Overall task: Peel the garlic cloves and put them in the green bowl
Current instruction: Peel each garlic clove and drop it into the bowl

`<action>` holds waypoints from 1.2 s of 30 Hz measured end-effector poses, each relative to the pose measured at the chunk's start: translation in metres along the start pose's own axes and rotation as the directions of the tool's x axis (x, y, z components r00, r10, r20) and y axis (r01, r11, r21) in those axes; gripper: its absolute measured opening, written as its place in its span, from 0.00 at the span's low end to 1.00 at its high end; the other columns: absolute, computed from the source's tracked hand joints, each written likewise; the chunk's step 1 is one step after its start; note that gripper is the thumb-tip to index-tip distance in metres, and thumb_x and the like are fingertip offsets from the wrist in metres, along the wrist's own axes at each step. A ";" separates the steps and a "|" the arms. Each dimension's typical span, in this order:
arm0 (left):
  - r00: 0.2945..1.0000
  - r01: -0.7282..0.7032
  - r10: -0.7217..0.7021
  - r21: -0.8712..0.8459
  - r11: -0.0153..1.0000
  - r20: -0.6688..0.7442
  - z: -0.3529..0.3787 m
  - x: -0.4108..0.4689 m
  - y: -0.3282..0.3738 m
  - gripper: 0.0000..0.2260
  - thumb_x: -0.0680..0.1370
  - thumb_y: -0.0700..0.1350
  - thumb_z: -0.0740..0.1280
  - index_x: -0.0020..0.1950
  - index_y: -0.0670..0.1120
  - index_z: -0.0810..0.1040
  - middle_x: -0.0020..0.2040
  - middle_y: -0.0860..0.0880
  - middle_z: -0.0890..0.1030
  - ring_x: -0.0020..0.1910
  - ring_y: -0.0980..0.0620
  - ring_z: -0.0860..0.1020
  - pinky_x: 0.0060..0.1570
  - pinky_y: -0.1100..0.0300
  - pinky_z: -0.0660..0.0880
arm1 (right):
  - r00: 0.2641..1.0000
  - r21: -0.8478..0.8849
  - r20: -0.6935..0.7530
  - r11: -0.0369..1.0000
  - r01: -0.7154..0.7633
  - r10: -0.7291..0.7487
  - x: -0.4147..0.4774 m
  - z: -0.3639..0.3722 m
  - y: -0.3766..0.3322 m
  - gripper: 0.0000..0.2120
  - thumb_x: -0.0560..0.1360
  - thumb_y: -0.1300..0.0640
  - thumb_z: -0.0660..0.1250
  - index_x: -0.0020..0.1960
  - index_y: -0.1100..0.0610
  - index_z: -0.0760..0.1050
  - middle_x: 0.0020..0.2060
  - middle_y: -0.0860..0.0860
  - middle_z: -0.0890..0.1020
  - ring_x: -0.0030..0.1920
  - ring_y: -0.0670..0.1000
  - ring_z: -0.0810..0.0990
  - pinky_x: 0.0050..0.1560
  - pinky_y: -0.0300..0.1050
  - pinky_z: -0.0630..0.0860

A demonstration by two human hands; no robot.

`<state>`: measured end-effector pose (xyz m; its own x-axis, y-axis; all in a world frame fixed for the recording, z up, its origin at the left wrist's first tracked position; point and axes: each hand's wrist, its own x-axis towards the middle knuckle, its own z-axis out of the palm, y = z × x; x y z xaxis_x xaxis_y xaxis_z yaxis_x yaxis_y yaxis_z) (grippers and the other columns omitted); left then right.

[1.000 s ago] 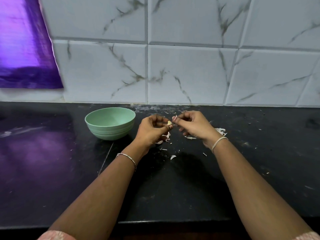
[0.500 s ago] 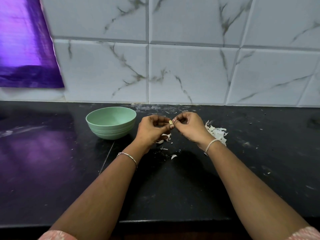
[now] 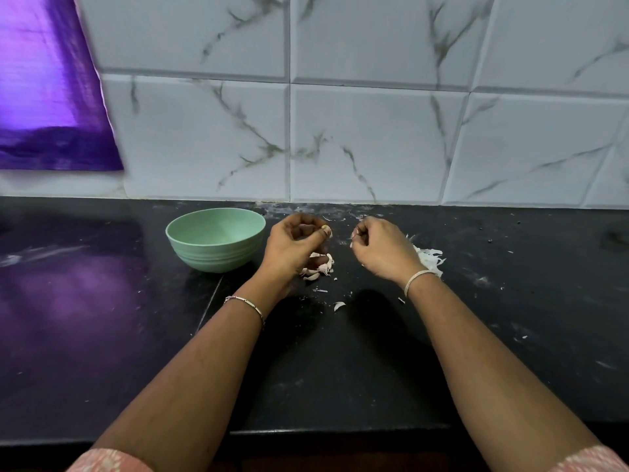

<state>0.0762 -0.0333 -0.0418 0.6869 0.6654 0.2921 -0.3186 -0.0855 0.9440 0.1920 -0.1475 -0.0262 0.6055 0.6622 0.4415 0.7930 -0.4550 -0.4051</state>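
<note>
Head view: my left grip [image 3: 292, 245], a bare hand, hovers just above the black tabletop [image 3: 340, 369] with its thumb and fingers curled round a small garlic clove [image 3: 326, 228], whose yellowish tip shows at the fingertips on the 3 o'clock side of the hand. My right grip [image 3: 384, 250] sits at 3 o'clock from the left one, apart from it with a clear gap between the two; its fingers are curled in and pinch a pale scrap of peel [image 3: 352, 237], too small for me to make out well. The green bowl [image 3: 211, 257] stands upright on the tabletop at 9 o'clock from the left grip, just beside it and not touching. A little heap of unpeeled cloves [image 3: 320, 265] lies on the tabletop at 5 o'clock from the left grip, partly hidden under the heel of the hand. A pile of white peelings [image 3: 427, 260] lies at 3 o'clock from the right grip, partly behind the wrist. One loose curl of skin [image 3: 339, 305] lies at 6 o'clock between the two forearms, with finer flecks scattered around it. Each wrist carries a thin bangle, the left [image 3: 245, 306] and the right [image 3: 417, 279]. Marbled white wall tiles [image 3: 374, 131] rise at 12 o'clock, and a shiny purple sheet [image 3: 44, 97] hangs at 10 o'clock.
</note>
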 end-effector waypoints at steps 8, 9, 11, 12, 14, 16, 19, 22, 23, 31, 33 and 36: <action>0.997 0.065 -0.063 -0.054 0.996 0.039 0.002 -0.003 0.001 0.04 0.76 0.35 0.69 0.49 0.42 0.80 0.39 0.49 0.82 0.32 0.55 0.79 0.35 0.58 0.81 | 0.964 -0.063 -0.041 0.962 -0.267 0.264 0.003 -0.041 0.053 0.07 0.75 0.57 0.68 0.44 0.48 0.84 0.46 0.49 0.85 0.50 0.53 0.81 0.50 0.43 0.75; 0.997 0.072 -0.070 -0.054 0.996 0.046 0.002 -0.003 0.001 0.04 0.76 0.35 0.69 0.50 0.41 0.80 0.39 0.49 0.82 0.33 0.55 0.79 0.36 0.59 0.81 | 0.956 -0.052 -0.064 0.955 -0.291 0.288 0.003 -0.043 0.055 0.07 0.74 0.58 0.70 0.40 0.48 0.83 0.42 0.48 0.84 0.49 0.52 0.81 0.49 0.42 0.74; 0.995 0.086 -0.083 -0.051 0.995 0.057 0.003 -0.004 0.000 0.06 0.76 0.35 0.70 0.52 0.41 0.80 0.39 0.48 0.81 0.33 0.55 0.78 0.36 0.60 0.81 | 0.935 -0.033 -0.126 0.941 -0.338 0.331 0.003 -0.045 0.056 0.11 0.72 0.60 0.73 0.33 0.49 0.79 0.35 0.45 0.81 0.45 0.50 0.81 0.44 0.41 0.73; 0.995 0.086 -0.083 -0.049 0.995 0.062 0.003 -0.004 0.000 0.06 0.76 0.35 0.70 0.52 0.41 0.80 0.39 0.49 0.81 0.33 0.55 0.78 0.37 0.60 0.81 | 0.925 -0.025 -0.160 0.936 -0.352 0.343 0.003 -0.044 0.056 0.12 0.70 0.61 0.74 0.32 0.50 0.77 0.34 0.45 0.80 0.43 0.51 0.81 0.42 0.41 0.72; 0.995 0.083 -0.079 -0.051 0.995 0.064 0.002 -0.005 0.000 0.08 0.75 0.36 0.72 0.53 0.41 0.80 0.38 0.50 0.81 0.32 0.57 0.78 0.38 0.58 0.81 | 0.912 -0.009 -0.216 0.933 -0.359 0.349 0.003 -0.042 0.057 0.13 0.68 0.63 0.74 0.32 0.51 0.74 0.35 0.46 0.79 0.44 0.53 0.81 0.41 0.42 0.70; 0.995 0.082 -0.079 -0.060 0.995 0.058 0.001 -0.005 0.001 0.06 0.74 0.36 0.73 0.50 0.41 0.80 0.36 0.50 0.81 0.31 0.57 0.77 0.39 0.58 0.81 | 0.917 -0.010 -0.240 0.944 -0.330 0.318 0.002 -0.039 0.060 0.11 0.68 0.65 0.71 0.34 0.52 0.72 0.38 0.49 0.80 0.46 0.56 0.80 0.43 0.43 0.69; 0.995 0.091 -0.087 -0.075 0.993 0.056 0.002 -0.005 0.002 0.04 0.74 0.35 0.72 0.45 0.42 0.80 0.36 0.48 0.80 0.31 0.56 0.77 0.39 0.58 0.81 | 0.932 -0.039 -0.213 0.950 -0.309 0.294 0.006 -0.035 0.063 0.05 0.76 0.61 0.66 0.47 0.53 0.79 0.47 0.54 0.84 0.54 0.59 0.80 0.50 0.48 0.73; 0.993 0.110 -0.106 -0.077 0.991 0.054 0.003 -0.005 0.002 0.04 0.75 0.34 0.71 0.45 0.42 0.80 0.38 0.47 0.80 0.33 0.55 0.77 0.38 0.61 0.80 | 0.932 -0.076 -0.196 0.943 -0.325 0.305 0.008 -0.033 0.060 0.17 0.82 0.49 0.54 0.52 0.57 0.78 0.46 0.56 0.84 0.54 0.61 0.80 0.48 0.50 0.72; 0.992 0.118 -0.114 -0.078 0.990 0.054 0.004 -0.004 0.002 0.04 0.75 0.33 0.70 0.46 0.42 0.80 0.39 0.46 0.80 0.33 0.55 0.77 0.37 0.62 0.78 | 0.929 -0.078 -0.212 0.943 -0.324 0.302 0.008 -0.033 0.057 0.19 0.83 0.47 0.53 0.51 0.58 0.78 0.46 0.56 0.84 0.53 0.61 0.80 0.46 0.49 0.70; 0.995 0.075 -0.070 -0.075 0.994 0.068 0.001 0.000 -0.002 0.05 0.75 0.35 0.70 0.46 0.44 0.82 0.37 0.48 0.82 0.36 0.57 0.78 0.41 0.67 0.77 | 0.992 0.706 0.078 0.697 -0.127 0.102 -0.006 -0.010 -0.006 0.04 0.74 0.57 0.72 0.46 0.57 0.80 0.37 0.50 0.82 0.34 0.45 0.79 0.33 0.36 0.75; 0.996 0.049 -0.045 -0.053 0.997 0.076 0.000 0.000 -0.003 0.05 0.75 0.36 0.70 0.46 0.44 0.82 0.35 0.50 0.82 0.35 0.58 0.78 0.40 0.68 0.77 | 0.988 0.750 0.131 0.644 -0.153 0.083 -0.009 -0.006 -0.013 0.04 0.74 0.57 0.73 0.45 0.59 0.81 0.36 0.51 0.82 0.33 0.44 0.78 0.32 0.36 0.76; 0.997 0.031 -0.028 -0.042 0.999 0.065 -0.001 0.000 -0.004 0.05 0.76 0.36 0.70 0.46 0.45 0.83 0.36 0.49 0.82 0.34 0.57 0.77 0.40 0.67 0.76 | 0.982 0.790 0.143 0.584 -0.187 0.121 -0.009 -0.003 -0.015 0.02 0.73 0.61 0.73 0.43 0.60 0.81 0.34 0.53 0.82 0.32 0.46 0.78 0.33 0.35 0.77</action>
<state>0.0768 -0.0325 -0.0454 0.7368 0.6177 0.2751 -0.3245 -0.0339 0.9453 0.1750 -0.1478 -0.0219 0.6813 0.6805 0.2697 0.2962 0.0807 -0.9517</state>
